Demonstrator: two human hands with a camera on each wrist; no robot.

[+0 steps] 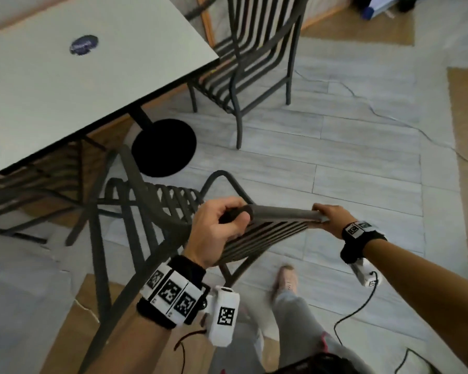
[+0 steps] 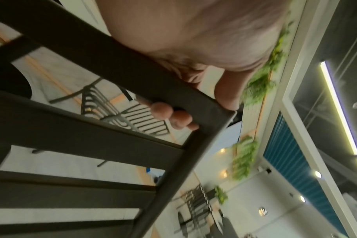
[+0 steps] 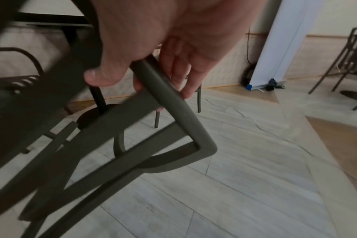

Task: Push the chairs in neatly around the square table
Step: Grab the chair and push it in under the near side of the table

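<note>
A dark grey slatted chair (image 1: 281,213) stands tilted in front of me, its seat (image 1: 173,195) pointing towards the square white table (image 1: 65,90). My left hand (image 1: 222,222) grips the left end of its top rail. My right hand (image 1: 328,215) grips the right end. In the left wrist view my fingers (image 2: 163,111) curl under the rail (image 2: 112,56) near its corner. In the right wrist view my right hand (image 3: 143,82) wraps the rail (image 3: 183,120) just above the corner. A second chair (image 1: 254,49) stands at the table's far right side. A third chair (image 1: 25,190) sits under the left edge.
The table rests on a black round pedestal base (image 1: 164,147) and carries a dark round sticker (image 1: 83,44). My foot (image 1: 285,279) is on the pale plank floor behind the chair. A thin cable (image 1: 362,103) runs over the floor at the right.
</note>
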